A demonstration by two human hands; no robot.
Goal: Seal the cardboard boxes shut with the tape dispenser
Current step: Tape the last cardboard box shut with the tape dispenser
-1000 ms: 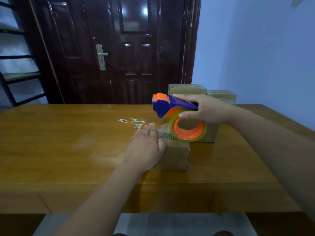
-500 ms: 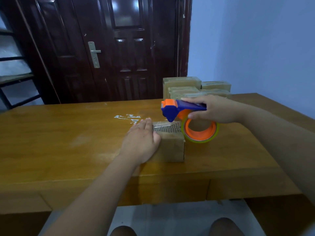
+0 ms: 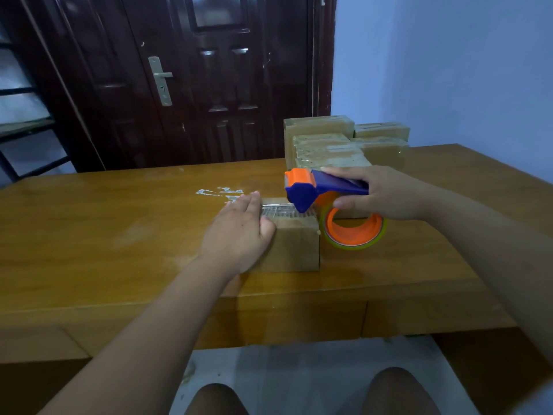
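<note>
A small cardboard box [image 3: 294, 247] sits near the front of the wooden table [image 3: 104, 235]. My left hand [image 3: 239, 235] lies flat on the box's left end, pressing down on it. My right hand [image 3: 380, 194] grips the blue handle of the tape dispenser [image 3: 302, 190], whose orange head rests on the box's top at its right end. The orange tape roll [image 3: 354, 230] hangs off the box's right side. A strip of clear tape [image 3: 276, 209] runs along the box top from my left fingertips to the dispenser head.
A stack of several taped cardboard boxes [image 3: 338, 145] stands at the back right of the table. White tape scraps [image 3: 220, 193] stick to the tabletop behind my left hand. A dark wooden door [image 3: 209, 79] stands behind the table, a blue wall on the right. My knees [image 3: 398, 390] show below.
My right hand has drawn the dispenser rightward along the box top, from beside my left hand to the box's right end, laying tape. My left hand stayed pressed on the box.
</note>
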